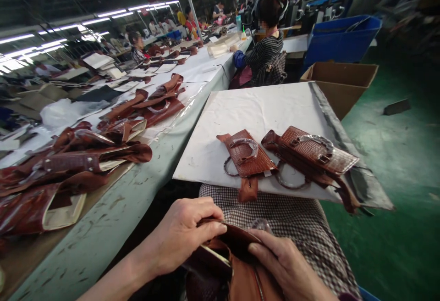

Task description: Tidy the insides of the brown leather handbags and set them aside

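Note:
A brown leather handbag rests on my lap, over a checked cloth. My left hand pinches the bag's upper edge between thumb and fingers. On the same edge, farther right, my right hand grips with its thumb on the near side. Between the hands the bag's mouth gapes, showing a dark inside and a pale edge. The lower part of the bag runs out of view. Just beyond my lap, a brown crocodile-pattern bag piece with a plastic-wrapped handle lies on a white board.
A second crocodile-pattern bag lies farther right on the board. Several brown bags cover the long table at left. A seated co-worker is ahead, near a cardboard box and a blue bin.

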`<state>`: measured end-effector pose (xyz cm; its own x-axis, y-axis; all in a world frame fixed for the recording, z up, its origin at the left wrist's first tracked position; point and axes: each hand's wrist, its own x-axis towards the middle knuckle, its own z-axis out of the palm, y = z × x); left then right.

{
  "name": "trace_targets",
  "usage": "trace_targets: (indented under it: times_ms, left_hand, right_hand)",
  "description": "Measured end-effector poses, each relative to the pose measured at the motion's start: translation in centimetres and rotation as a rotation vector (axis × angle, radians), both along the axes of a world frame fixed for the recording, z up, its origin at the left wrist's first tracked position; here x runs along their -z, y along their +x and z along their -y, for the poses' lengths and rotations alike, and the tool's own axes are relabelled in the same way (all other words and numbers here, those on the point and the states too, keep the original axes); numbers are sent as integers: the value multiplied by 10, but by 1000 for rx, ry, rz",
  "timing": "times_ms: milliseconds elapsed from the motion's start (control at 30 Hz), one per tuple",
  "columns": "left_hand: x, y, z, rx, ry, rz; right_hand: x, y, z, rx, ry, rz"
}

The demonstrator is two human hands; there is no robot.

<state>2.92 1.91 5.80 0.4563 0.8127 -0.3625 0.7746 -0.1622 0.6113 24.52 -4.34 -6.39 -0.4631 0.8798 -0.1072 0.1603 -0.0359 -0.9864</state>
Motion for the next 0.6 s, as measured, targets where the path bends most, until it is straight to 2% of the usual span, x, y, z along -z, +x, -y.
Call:
trace_targets:
  times_ms: [100, 333, 400, 500, 600]
  left_hand:
    - [-1, -1, -1, -12, -26, 4]
    - [2, 0, 1, -7, -32, 54]
    - [3, 0, 2, -6, -33, 50]
    - [3, 0, 4, 5, -35, 54]
    - [1, 0, 5, 15, -40, 77]
  right_hand:
    - [-1, -3, 0, 8, 12, -82]
    - [0, -3, 2, 32, 62, -121]
    - [-5, 0, 0, 3, 32, -142]
    - [-20, 6, -9, -114, -28, -184]
    - [-36, 6, -23, -200, 17, -184]
